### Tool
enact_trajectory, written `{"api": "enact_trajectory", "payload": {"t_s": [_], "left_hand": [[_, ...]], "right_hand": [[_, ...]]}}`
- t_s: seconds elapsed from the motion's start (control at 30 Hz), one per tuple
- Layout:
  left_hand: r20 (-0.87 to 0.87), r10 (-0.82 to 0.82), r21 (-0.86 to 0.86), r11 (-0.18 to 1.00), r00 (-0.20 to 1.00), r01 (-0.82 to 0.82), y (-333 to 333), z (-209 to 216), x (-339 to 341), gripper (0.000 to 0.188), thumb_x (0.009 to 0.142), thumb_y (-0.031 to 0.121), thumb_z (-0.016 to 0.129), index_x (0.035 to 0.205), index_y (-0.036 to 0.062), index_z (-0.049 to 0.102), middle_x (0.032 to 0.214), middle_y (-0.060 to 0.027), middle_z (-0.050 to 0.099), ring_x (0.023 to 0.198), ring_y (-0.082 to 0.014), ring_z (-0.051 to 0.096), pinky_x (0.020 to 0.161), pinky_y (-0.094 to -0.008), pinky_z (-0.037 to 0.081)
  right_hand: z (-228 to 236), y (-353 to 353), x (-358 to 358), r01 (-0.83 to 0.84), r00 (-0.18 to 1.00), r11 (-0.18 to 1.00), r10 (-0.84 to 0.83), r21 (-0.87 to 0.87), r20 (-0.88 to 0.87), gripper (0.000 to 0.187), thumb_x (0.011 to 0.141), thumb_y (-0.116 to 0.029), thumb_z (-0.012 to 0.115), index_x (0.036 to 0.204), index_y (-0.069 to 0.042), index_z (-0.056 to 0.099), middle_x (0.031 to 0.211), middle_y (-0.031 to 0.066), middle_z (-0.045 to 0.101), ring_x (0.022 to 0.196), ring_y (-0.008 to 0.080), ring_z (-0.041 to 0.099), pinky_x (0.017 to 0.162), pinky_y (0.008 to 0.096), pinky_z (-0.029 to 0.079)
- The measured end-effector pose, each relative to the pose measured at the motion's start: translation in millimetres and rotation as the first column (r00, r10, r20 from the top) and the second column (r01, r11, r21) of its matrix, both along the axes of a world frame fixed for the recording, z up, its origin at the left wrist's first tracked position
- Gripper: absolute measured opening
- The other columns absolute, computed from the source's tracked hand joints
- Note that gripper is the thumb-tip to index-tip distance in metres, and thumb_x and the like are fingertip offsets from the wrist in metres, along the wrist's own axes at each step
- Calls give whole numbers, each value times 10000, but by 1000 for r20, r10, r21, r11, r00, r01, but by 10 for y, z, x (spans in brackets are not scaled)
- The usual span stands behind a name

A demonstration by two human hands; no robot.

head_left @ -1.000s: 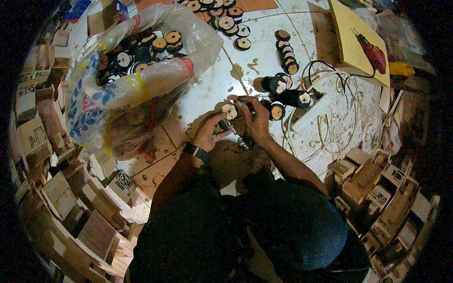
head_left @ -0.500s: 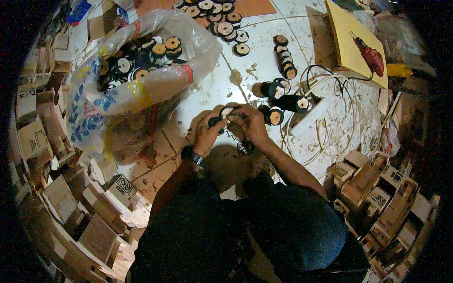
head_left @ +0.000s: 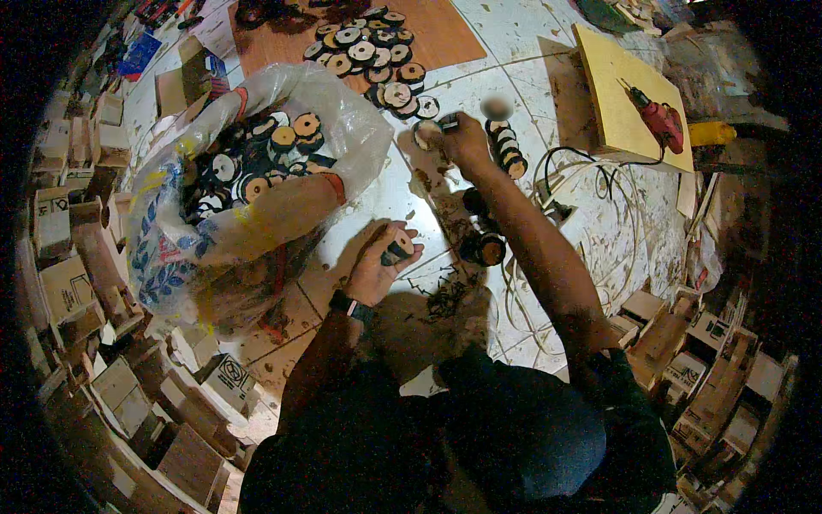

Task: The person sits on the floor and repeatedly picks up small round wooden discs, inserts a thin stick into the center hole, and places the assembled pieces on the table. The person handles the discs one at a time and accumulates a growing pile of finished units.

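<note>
My left hand (head_left: 377, 264), low in the middle with a watch on its wrist, holds a short dark-sided round piece (head_left: 399, 248) with a tan face, its fingers curled around it. My right hand (head_left: 471, 144) is stretched far forward. Its fingertips are closed on a small dark-edged disc, partly hidden by the fingers. A pale round disc (head_left: 427, 134) is right beside those fingertips. To the right of this hand a row of dark-edged discs (head_left: 507, 147) lies on the tiles. Dark cylindrical stacks (head_left: 488, 249) stand partly behind my right forearm.
A clear plastic bag (head_left: 282, 206) full of discs stands at the left. Many loose discs (head_left: 362, 51) lie across a brown board (head_left: 449, 38) at the far side. A red drill (head_left: 659, 120) rests on a yellow panel (head_left: 599, 94). Cables (head_left: 634, 214) coil at the right; cartons (head_left: 73, 283) line both sides.
My hands have parted. The right one has moved forward to the far discs, while the left has stayed low with the round piece. The view has shifted slightly.
</note>
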State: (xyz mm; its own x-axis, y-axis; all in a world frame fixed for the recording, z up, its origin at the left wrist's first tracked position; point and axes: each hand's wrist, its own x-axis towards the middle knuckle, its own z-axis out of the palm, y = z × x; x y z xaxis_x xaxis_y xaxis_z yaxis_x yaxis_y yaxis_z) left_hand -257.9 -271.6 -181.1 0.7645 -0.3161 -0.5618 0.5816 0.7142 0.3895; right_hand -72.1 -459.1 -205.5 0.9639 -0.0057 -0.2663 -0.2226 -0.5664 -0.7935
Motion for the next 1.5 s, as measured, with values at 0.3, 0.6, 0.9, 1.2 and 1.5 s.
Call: {"api": "enact_trajectory", "payload": {"t_s": [0.3, 0.6, 0.9, 1.2, 1.5], "left_hand": [[-140, 222, -118, 964, 965, -239, 165, -275, -236, 313, 855, 115, 574, 1142, 4, 520, 1016, -159, 596, 974, -326, 587, 946, -471, 469], [-102, 50, -118, 991, 994, -62, 256, -414, -402, 372, 873, 289, 495, 1167, 64, 533, 1010, -127, 625, 902, -290, 627, 678, -330, 458], [-136, -21, -66, 998, 990, 12, 298, -485, -497, 393, 872, 322, 493, 1193, 100, 539, 1094, -106, 630, 910, -263, 627, 639, -296, 433], [-214, 138, -115, 979, 967, -165, 177, -418, -482, 398, 879, 338, 536, 1144, 42, 558, 1065, -109, 625, 931, -260, 608, 704, -370, 504], [-25, 4, -137, 991, 1000, -8, 103, -201, -423, 318, 902, 272, 543, 1147, 70, 559, 1062, -50, 622, 905, -184, 587, 681, -323, 461]], "right_hand": [[218, 138, -1293, -237, 950, 959, 263, -157, 169, 229, 809, -195, 570, 775, 29, 604, 630, 209, 590, 648, 365, 620, 571, 451, 483], [65, 57, -2493, -485, 854, 773, 520, -408, -30, 285, 818, -253, 583, 1037, -72, 555, 1064, 168, 560, 891, 331, 598, 676, 434, 519], [-132, 307, -2508, -496, 855, 791, 517, -359, -43, 255, 827, -243, 579, 1007, -63, 562, 1021, 159, 567, 941, 324, 575, 731, 422, 503], [371, 307, -2168, 17, 977, 837, 102, 547, -187, 195, 890, -139, 583, 1023, -8, 639, 886, 102, 679, 709, 142, 635, 611, 309, 534], [274, 360, -2094, 14, 941, 850, 166, 526, -294, 197, 854, -145, 633, 966, 16, 649, 873, 100, 675, 691, 138, 633, 626, 299, 534]]}}
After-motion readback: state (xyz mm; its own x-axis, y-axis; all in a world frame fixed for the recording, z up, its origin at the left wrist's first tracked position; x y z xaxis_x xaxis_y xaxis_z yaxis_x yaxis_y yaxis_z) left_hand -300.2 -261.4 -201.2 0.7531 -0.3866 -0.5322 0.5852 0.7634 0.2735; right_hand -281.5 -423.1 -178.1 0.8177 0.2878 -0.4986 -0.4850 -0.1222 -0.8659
